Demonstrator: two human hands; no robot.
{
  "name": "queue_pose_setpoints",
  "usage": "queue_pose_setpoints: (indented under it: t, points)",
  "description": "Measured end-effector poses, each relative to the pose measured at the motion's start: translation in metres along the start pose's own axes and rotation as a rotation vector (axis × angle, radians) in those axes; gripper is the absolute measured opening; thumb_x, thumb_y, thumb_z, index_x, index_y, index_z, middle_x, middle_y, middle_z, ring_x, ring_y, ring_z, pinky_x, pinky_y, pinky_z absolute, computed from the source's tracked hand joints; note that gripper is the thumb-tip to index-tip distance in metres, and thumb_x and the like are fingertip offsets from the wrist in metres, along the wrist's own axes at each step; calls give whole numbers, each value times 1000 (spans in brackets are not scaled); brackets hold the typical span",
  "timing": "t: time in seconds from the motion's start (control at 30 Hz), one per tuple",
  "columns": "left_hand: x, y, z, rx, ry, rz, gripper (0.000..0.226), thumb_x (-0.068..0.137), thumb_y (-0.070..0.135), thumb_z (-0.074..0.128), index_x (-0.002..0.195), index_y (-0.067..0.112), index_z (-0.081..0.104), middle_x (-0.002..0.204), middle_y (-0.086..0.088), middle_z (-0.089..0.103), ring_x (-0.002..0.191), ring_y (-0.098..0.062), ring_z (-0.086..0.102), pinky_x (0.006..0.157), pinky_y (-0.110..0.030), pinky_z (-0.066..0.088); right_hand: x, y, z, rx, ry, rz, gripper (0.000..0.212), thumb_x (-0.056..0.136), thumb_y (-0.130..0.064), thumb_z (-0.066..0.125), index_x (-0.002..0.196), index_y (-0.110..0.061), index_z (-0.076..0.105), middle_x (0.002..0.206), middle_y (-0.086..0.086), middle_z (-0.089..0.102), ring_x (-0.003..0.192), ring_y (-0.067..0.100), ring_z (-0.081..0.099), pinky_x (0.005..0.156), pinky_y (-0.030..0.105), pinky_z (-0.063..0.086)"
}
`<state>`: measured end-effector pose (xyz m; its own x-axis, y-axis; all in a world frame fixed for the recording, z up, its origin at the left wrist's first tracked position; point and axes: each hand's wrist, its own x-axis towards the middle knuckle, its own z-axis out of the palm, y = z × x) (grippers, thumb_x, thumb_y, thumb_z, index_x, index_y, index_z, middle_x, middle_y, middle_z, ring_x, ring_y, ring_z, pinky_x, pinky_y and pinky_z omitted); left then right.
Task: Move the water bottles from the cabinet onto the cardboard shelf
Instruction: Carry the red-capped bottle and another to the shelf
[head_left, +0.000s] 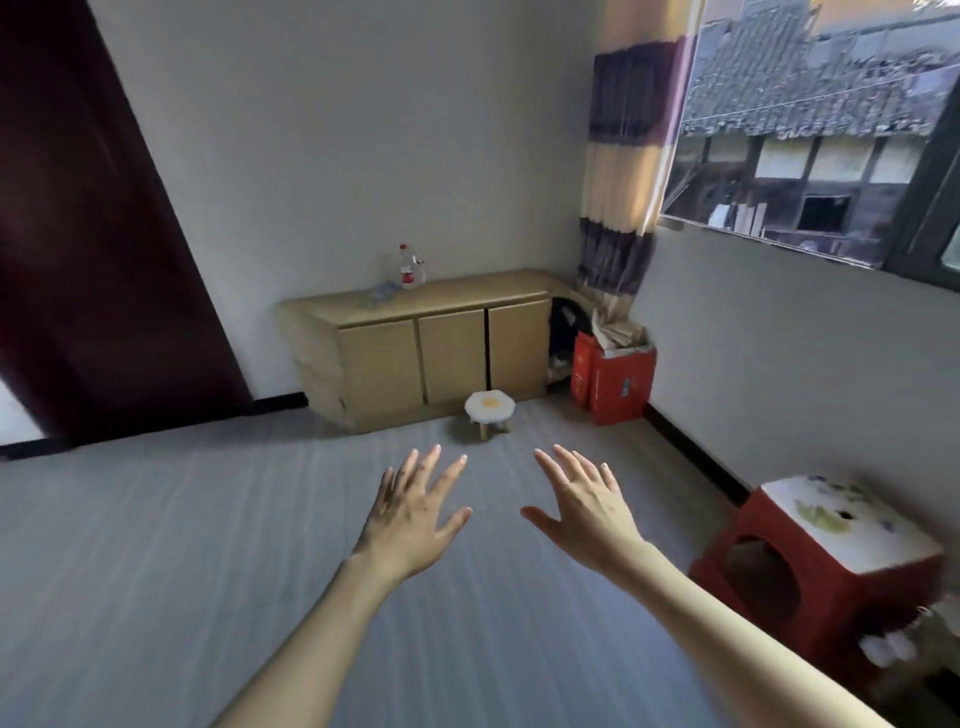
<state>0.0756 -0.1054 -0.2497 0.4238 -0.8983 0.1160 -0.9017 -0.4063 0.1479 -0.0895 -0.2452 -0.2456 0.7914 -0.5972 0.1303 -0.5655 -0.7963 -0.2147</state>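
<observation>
A low tan cabinet (431, 343) with three shut doors stands against the far wall. On its top, toward the left, a clear water bottle (408, 267) with a red cap and red label stands upright, and another clear bottle (382, 293) seems to lie flat in front of it. My left hand (415, 512) and my right hand (584, 501) are stretched out over the grey floor, palms down, fingers spread, holding nothing. Both are well short of the cabinet. No cardboard shelf is visible.
A small white stool (489, 408) stands on the floor in front of the cabinet. A red box (613, 376) stuffed with paper sits in the corner under a striped curtain (621, 171). A red plastic stool (826, 561) is at my right. A dark red door (98, 234) is at left.
</observation>
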Motion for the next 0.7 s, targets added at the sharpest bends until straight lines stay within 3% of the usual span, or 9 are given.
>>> queue_pose_setpoints:
  t: [0.17, 0.27, 0.47, 0.6, 0.7]
  points:
    - [79, -46, 8, -26, 5, -113, 59, 91, 54, 26, 142, 38, 0, 155, 2, -5, 141, -19, -10, 115, -39, -1, 110, 9, 20, 13, -1, -82, 73, 88, -56, 42, 145, -24, 11, 155, 3, 15, 142, 22, 12, 115, 46, 13]
    - [130, -75, 21, -44, 7, -139, 69, 78, 66, 9, 141, 39, 0, 155, 3, -6, 141, -19, -11, 114, -39, -2, 177, 16, 37, 22, -7, -112, 72, 88, -55, 42, 145, -24, 12, 154, 3, 16, 142, 22, 13, 115, 46, 13]
    - [260, -148, 34, -126, 37, -196, 64, 85, 62, 18, 142, 38, 3, 155, 2, -5, 141, -18, -10, 114, -39, 1, 328, 26, 57, 56, 25, -123, 70, 88, -53, 44, 145, -24, 15, 153, 2, 20, 141, 21, 16, 114, 44, 15]
    - [346, -190, 23, -150, 112, -195, 80, 69, 69, 5, 142, 37, 7, 155, 2, -2, 141, -18, -8, 113, -38, 5, 423, 33, 58, 82, 76, -132, 67, 87, -49, 47, 143, -23, 21, 151, 2, 25, 140, 21, 20, 113, 42, 18]
    - [398, -216, 27, -163, 104, -188, 88, 64, 75, 2, 142, 36, 8, 155, 2, -1, 141, -18, -7, 113, -36, 4, 481, 37, 66, 83, 79, -141, 71, 83, -59, 37, 142, -22, 24, 150, 3, 28, 139, 22, 24, 112, 43, 21]
